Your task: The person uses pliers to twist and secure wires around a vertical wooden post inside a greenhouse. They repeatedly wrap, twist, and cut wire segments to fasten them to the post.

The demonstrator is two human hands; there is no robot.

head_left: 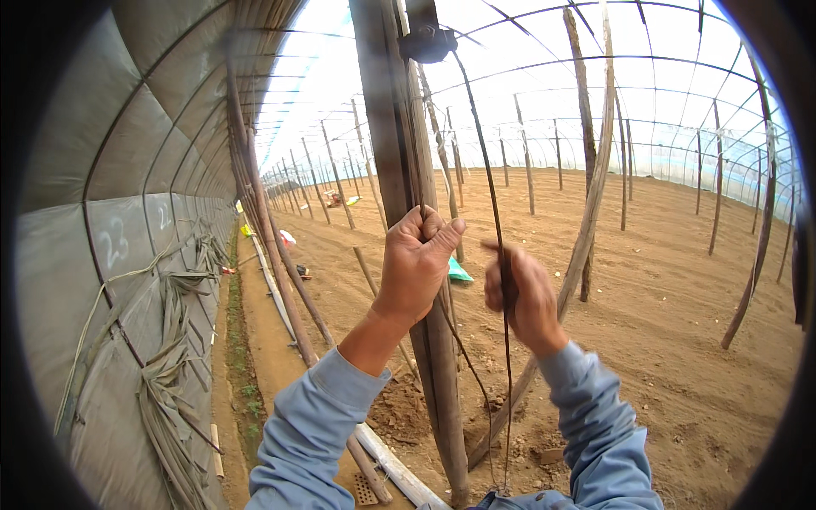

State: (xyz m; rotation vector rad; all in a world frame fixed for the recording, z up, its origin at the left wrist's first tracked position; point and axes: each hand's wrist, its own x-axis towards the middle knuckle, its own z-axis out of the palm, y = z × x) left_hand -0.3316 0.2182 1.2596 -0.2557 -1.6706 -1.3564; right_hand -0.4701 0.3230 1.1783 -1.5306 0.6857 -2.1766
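Straight before me stands a thick wooden post (440,357), slightly tilted, with a dark bracket (428,41) near its top. My left hand (422,258) is closed around a thin dark cord against the post. To its right, my right hand (523,290) is somewhat blurred, its fingers curled about another run of dark cord (484,140) that hangs from the bracket. The cord's lower part loops down between the post and my right forearm, towards my waist. Whether both runs are one cord cannot be told.
A grey sheet wall (115,242) with metal ribs and bunched cloth strips runs along the left. A slanting wooden pole (590,217) rises at the right, with more poles behind on bare soil. A green bag (458,270) lies behind the post. A white pipe (395,464) lies low left.
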